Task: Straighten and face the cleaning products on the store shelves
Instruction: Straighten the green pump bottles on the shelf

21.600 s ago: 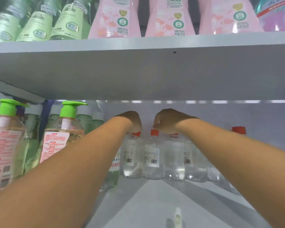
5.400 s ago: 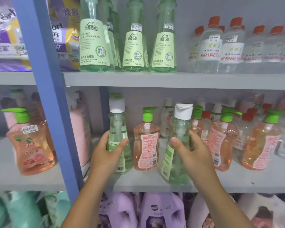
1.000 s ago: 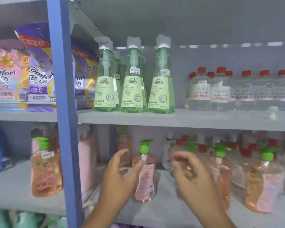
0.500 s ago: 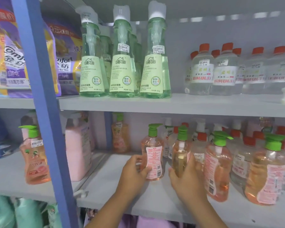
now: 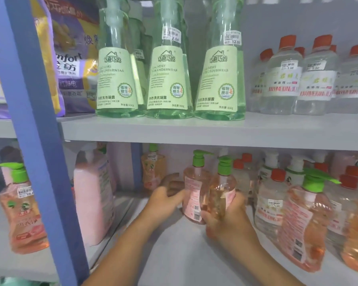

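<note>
On the lower shelf (image 5: pixel 174 254), left hand (image 5: pixel 165 200) and right hand (image 5: pixel 225 219) each grip an orange pump bottle (image 5: pixel 192 195).

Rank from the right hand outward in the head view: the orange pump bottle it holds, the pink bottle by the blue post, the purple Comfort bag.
1. Orange pump bottle, in the right hand.
2. Pink bottle, lower shelf, left.
3. Comfort bag, upper shelf, far left.

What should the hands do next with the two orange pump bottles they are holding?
Probably turn the bottle in the right hand so its front faces out. That right pump bottle shows mostly clear liquid, its label wrapped off to the side, and the left pump bottle, held by the left hand, shows its barcode side.
</note>
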The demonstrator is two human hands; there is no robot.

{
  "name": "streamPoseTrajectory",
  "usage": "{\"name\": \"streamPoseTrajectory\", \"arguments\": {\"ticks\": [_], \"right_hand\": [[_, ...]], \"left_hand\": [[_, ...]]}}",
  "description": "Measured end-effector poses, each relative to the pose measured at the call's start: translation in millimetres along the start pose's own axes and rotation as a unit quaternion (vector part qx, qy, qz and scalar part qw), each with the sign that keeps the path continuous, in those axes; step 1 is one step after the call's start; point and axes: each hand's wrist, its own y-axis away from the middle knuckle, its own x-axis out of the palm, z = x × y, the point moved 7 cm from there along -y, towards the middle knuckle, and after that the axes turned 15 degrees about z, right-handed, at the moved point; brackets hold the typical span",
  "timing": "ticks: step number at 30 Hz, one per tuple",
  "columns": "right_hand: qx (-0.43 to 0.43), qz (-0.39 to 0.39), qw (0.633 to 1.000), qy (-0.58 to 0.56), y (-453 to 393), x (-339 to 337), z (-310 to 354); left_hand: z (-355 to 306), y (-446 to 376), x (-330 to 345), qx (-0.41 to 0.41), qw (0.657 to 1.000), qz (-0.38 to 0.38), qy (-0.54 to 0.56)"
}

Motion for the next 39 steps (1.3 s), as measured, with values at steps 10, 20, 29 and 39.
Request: {"name": "streamPoseTrajectory", "arguments": {"ticks": [10, 20, 29, 39], "right_hand": [[-0.054, 0.121, 0.988, 0.084, -54, 33, 31], [0.007, 0.065, 0.994, 0.087, -93, 85, 23], [0.02, 0.022, 0.997, 0.075, -85, 78, 23], [-0.052, 0.028, 0.997, 0.045, -84, 61, 14]], "left_hand": [[7, 19, -19, -0.028, 0.976, -0.188, -0.105], [33, 42, -50, -0.15, 0.952, -0.26, -0.059], [32, 39, -48, -0.131, 0.96, -0.243, -0.05], [25, 39, -37, -0.165, 0.948, -0.206, -0.178]]}}
